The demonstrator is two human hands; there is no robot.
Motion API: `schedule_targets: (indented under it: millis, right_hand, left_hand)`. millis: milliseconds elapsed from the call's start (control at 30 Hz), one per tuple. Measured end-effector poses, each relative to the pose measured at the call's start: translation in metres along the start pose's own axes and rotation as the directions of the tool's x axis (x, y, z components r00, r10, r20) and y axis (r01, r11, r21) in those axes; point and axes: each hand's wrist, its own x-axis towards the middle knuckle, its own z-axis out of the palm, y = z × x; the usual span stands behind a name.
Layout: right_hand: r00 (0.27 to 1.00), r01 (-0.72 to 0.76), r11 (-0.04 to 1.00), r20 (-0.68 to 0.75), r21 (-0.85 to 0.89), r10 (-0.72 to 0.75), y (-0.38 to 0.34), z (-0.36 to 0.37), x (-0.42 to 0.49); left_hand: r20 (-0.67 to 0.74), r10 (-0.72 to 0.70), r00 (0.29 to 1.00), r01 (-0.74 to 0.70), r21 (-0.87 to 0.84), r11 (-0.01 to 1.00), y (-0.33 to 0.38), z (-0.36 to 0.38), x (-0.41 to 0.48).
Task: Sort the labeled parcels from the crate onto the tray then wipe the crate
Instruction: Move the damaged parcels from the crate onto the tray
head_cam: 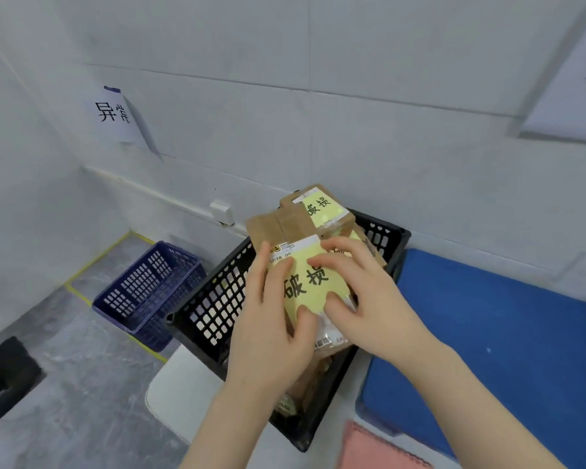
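Left hand [271, 319], right hand [369, 299]: both grips clasp front parcel [268, 228] above black crate [210, 299]. Its yellow label [305, 282] reads 破损. Rear parcel [318, 208] labelled alike. Wall sign [112, 111]: 异常.

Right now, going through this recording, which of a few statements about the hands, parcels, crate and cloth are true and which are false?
1. The left hand and the right hand both hold one yellow-labelled parcel over the black crate. True.
2. The pink cloth lies inside the crate. False: it lies outside it, near the blue tray.
3. A second parcel with a yellow label stands behind the held one. True.
4. The blue basket sits on the tray. False: it stands on the floor, left of the crate.
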Motion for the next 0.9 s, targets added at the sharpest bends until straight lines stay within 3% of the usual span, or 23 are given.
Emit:
schedule_targets:
  millis: [167, 367, 533, 900]
  right_hand:
    - [0.981, -0.062, 0.998, -0.185, 0.022, 0.065, 0.011, -0.053, -0.021]
    - [0.930, -0.178, 0.984, -0.327, 0.005, 0.169, 0.035, -0.100, -0.071]
    - [0.879, -0.264, 0.963, -0.400, 0.048, 0.261, 0.065, -0.132, -0.119]
    - [0.808, -0.442, 0.895, -0.409, 0.055, 0.424, 0.165, -0.177, -0.178]
  left_hand:
    - [0.061, 0.243, 0.968, -0.237, -0.102, 0.966, 0.035, 0.026, 0.029]
    - [0.200, 0.404, 0.893, -0.364, -0.207, 0.908, 0.080, 0.077, 0.031]
    - [0.309, 0.409, 0.858, -0.352, -0.225, 0.909, 0.114, 0.129, 0.014]
    - [0.513, 0.346, 0.785, -0.284, -0.197, 0.938, 0.161, 0.249, 0.001]
